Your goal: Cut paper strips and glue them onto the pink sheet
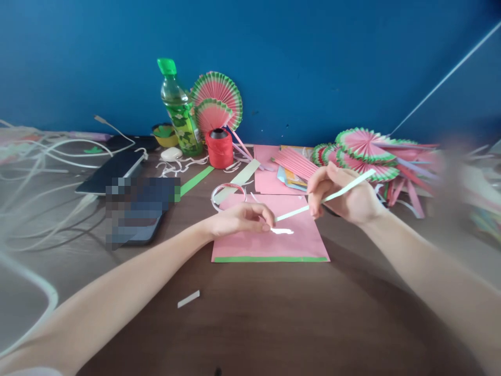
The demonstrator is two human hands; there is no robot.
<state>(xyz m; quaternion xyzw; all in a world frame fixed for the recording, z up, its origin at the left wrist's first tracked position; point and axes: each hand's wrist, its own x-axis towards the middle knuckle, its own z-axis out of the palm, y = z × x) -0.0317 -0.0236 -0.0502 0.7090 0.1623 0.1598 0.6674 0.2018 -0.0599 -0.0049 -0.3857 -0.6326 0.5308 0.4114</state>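
Note:
A narrow pale green-white strip (294,213) slants above a pink paper sheet (270,245) that has a green band along its near edge. My left hand (245,218) is closed, thumb and fingers pinched at the strip's lower left end. Farther along, my right hand (346,196) grips the same strip between curled fingers, and its free end sticks out past the palm. Just beside the left fingertips is a small white piece (282,231) over the pink sheet; whether the fingers touch it I cannot tell.
Behind the sheet stand a green-capped bottle (180,120), a red thread spool (219,150) and pleated fans (217,102). A tape roll (213,201) lies left of the sheet. More fans (366,146) are piled at right. Phones (146,235) and white cables (35,224) lie left; a scrap (188,299) lies in front.

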